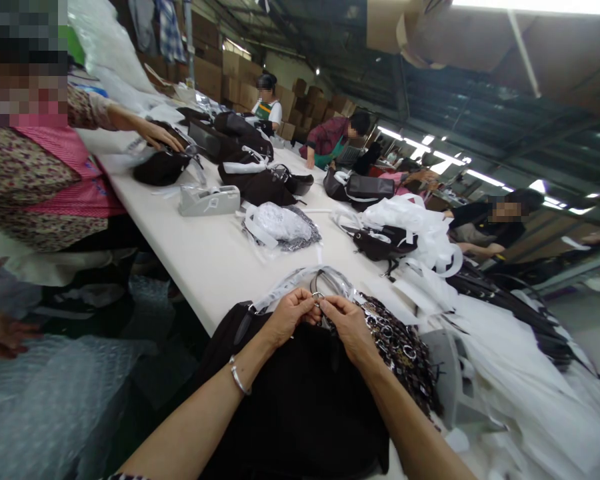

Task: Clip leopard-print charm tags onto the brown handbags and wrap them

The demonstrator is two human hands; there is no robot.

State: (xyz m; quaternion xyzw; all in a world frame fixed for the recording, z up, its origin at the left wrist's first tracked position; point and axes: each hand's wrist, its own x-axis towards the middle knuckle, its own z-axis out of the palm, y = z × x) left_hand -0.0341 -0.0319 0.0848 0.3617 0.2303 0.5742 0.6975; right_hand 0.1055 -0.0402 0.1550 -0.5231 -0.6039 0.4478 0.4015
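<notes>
The left grip [291,313] and the right grip [347,321] meet at fingertip level, both pinched closed on a small silver-coloured metal ring [318,295], though the fingers hide part of it. The ring sits just above the top edge of a large dark brown fabric bag [305,400], which lies directly beneath the two forearms at the near end of a long white-topped desk [193,247]. Behind the fingers arches a strap wrapped in clear plastic film [280,288], and a silver-coloured bangle [239,377] circles the left wrist. Just right of the bag is a heap of dark, glinting pieces with shiny rings [395,340], and next to that a grey plastic holder [445,370] beside a broad spread of white sheets and strips [515,373]. Farther up the desk are a bundle in crumpled clear plastic [280,225], a grey tape dispenser [210,201] and several dark bags with pale wrapped straps [253,183]. Along the left side, a co-worker in a floral sleeve rests one hand [156,135] on another dark bag [161,167].
</notes>
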